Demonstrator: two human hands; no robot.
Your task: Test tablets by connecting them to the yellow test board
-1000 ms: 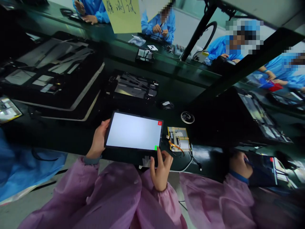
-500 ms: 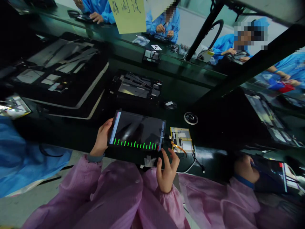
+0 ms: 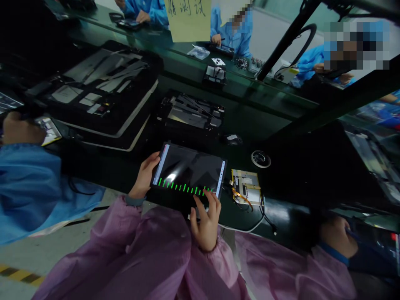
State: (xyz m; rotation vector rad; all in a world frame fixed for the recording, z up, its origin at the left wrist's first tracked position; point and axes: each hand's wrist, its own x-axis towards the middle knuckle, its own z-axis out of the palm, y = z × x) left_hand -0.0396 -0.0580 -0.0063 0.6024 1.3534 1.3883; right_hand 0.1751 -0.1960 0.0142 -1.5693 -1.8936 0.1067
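A tablet screen (image 3: 190,166), lit with a row of green text along its near side and a pale bar at each end, is tilted in front of me. My left hand (image 3: 145,175) grips its left edge, the thumb on top and the other fingers hidden beneath. Over the lower right part of the screen is my right hand (image 3: 206,216), its fingers apart and the fingertips at the green text; it grips nothing. Right of the tablet lies a battery board (image 3: 246,186) with an orange ribbon cable (image 3: 242,196) and black leads.
Stacked black trays (image 3: 125,129) of tablet parts stand at left, and an open tablet body (image 3: 192,110) lies ahead. Beyond the battery are a computer mouse (image 3: 233,139) and a roll of tape (image 3: 260,158). Co-workers' hands (image 3: 337,237) (image 3: 23,130) work on both sides.
My right hand has moved left from the tablet's lower right corner onto the screen. The view has shifted, and a co-worker's blue-sleeved hand has come in at the left.
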